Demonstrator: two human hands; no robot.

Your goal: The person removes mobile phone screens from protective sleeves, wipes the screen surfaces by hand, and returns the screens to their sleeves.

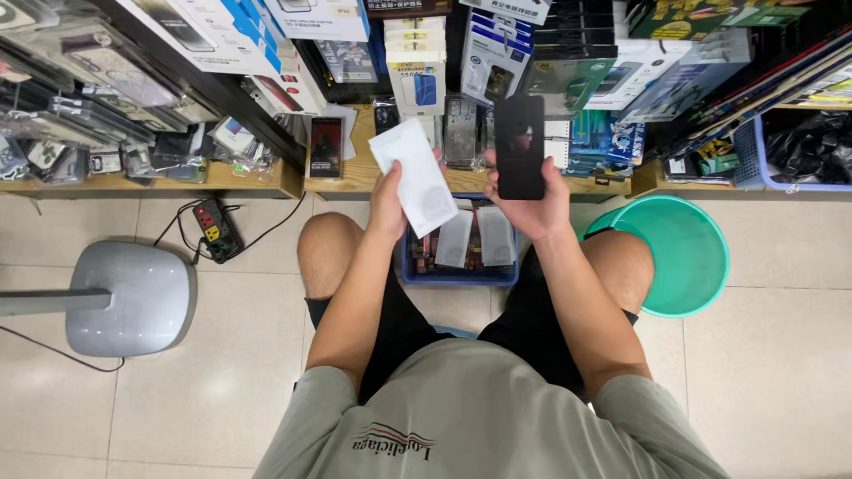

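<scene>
This is looking like a small shop where phone things are being sold. Just past the left hand [387,206] and right hand [535,206], low wooden shelves [266,182] are being filled with boxed goods [497,53] and phone cases in clear packets [106,80]. A blue bin [457,275] of more packets is being kept right under the hands. A green bucket [688,257] is being kept beside the right hand on the tiled floor [781,355].

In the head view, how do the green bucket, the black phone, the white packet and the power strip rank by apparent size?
1. green bucket
2. white packet, nearer the camera
3. black phone, close to the packet, so unsure
4. power strip
</scene>
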